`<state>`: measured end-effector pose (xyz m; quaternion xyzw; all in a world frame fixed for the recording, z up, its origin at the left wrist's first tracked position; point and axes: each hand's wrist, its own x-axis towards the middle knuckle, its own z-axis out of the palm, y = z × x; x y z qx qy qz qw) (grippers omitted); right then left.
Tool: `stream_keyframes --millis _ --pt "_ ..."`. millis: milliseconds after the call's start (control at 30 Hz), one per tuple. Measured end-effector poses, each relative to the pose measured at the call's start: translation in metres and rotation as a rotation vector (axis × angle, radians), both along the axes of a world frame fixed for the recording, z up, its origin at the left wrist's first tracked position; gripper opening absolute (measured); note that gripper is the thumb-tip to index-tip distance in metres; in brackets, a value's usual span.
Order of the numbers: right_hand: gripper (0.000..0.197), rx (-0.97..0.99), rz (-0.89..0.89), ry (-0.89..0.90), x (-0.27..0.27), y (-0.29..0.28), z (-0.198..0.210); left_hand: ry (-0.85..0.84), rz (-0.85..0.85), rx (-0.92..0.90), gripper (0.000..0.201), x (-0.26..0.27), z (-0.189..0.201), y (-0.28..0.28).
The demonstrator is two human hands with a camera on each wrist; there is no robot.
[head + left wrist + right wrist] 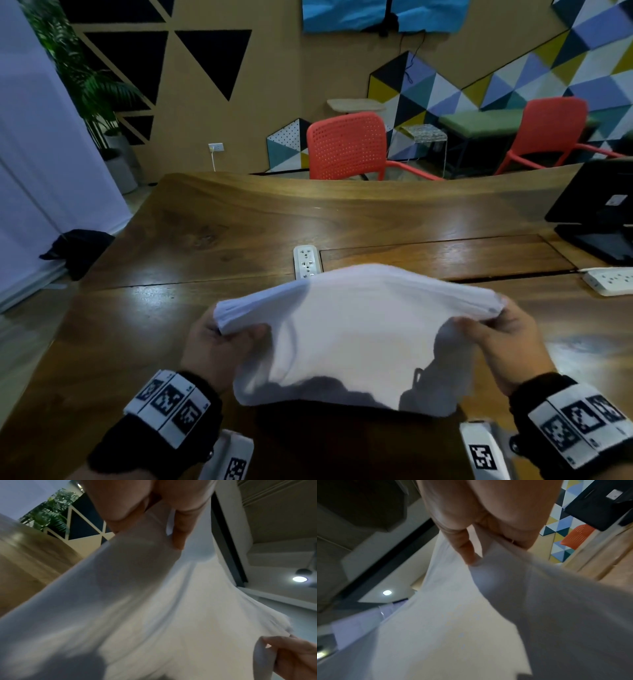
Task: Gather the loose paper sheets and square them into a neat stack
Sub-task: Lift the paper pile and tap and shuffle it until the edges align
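Observation:
A bundle of white paper sheets hangs in the air above the wooden table, bowed upward across its top edge. My left hand pinches the bundle's left end and my right hand pinches its right end, thumbs on the near face. In the left wrist view the paper sheets fill the frame under the left hand, with the right hand at the lower right. From the right wrist, the right hand grips the paper sheets. The sheets' edges are uneven.
A white socket panel is set into the table just beyond the paper. A white power strip and a black device sit at the right. Two red chairs stand behind the table's far edge.

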<state>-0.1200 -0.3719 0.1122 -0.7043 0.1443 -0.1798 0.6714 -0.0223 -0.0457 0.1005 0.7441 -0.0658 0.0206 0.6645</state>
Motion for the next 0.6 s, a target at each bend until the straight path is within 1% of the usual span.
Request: stream_keyframes --millis 33,67,100,133,167,200,233,267,300,333,367,400,433,467,500,533,567,600 --pt "0.034 -0.015 -0.043 -0.054 -0.003 0.001 0.006 -0.024 -0.001 -0.012 0.034 -0.005 0.008 0.001" --pt "0.023 0.000 -0.075 -0.122 -0.006 0.004 0.018 -0.059 0.010 -0.018 0.028 -0.009 0.016 0.005" --pt "0.022 0.009 -0.094 -0.172 -0.010 0.006 0.027 -0.083 -0.013 -0.007 0.020 -0.014 0.023 0.010" --pt "0.030 0.019 -0.089 -0.198 -0.013 0.006 0.031 -0.105 -0.041 0.007 0.017 -0.018 0.030 0.013" --pt "0.046 0.017 -0.065 -0.186 -0.017 0.007 0.034 -0.133 -0.084 0.045 0.027 -0.020 0.032 0.017" --pt "0.056 0.038 -0.032 -0.130 -0.018 0.007 0.029 -0.129 -0.118 0.075 0.035 -0.022 0.029 0.018" --pt "0.054 0.065 -0.023 -0.049 -0.018 0.008 0.023 -0.071 -0.122 0.074 0.035 -0.024 0.023 0.018" --pt "0.053 0.037 -0.063 0.065 -0.018 0.010 0.016 -0.006 -0.110 0.080 0.033 -0.026 0.018 0.015" --pt "0.063 -0.060 -0.130 0.159 -0.018 0.013 0.010 0.062 -0.089 0.115 0.030 -0.029 0.012 0.011" --pt "0.076 -0.199 -0.215 0.200 -0.018 0.018 0.010 0.103 -0.067 0.174 0.031 -0.033 0.009 0.005" --pt "0.084 -0.347 -0.310 0.176 -0.019 0.025 0.015 0.118 -0.052 0.229 0.034 -0.034 0.004 0.002" --pt "0.087 -0.518 -0.371 0.096 -0.019 0.032 0.024 0.119 -0.034 0.246 0.040 -0.032 0.000 0.000" --pt "0.085 -0.698 -0.361 -0.007 -0.020 0.041 0.032 0.123 -0.027 0.234 0.048 -0.030 0.002 -0.002" --pt "0.083 -0.894 -0.278 -0.077 -0.019 0.051 0.039 0.123 -0.034 0.223 0.055 -0.028 0.005 -0.006" --pt "0.080 -1.088 -0.176 -0.098 -0.017 0.065 0.047 0.115 -0.038 0.230 0.060 -0.027 0.008 -0.010" --pt "0.077 -1.233 -0.061 -0.087 -0.012 0.077 0.052 0.083 -0.053 0.263 0.056 -0.029 0.016 -0.017" --pt "0.071 -1.337 0.038 -0.067 -0.007 0.088 0.056 0.035 -0.074 0.292 0.043 -0.031 0.024 -0.023" --pt "0.063 -1.405 0.107 -0.042 0.000 0.096 0.057 -0.047 -0.106 0.315 0.020 -0.034 0.033 -0.031"
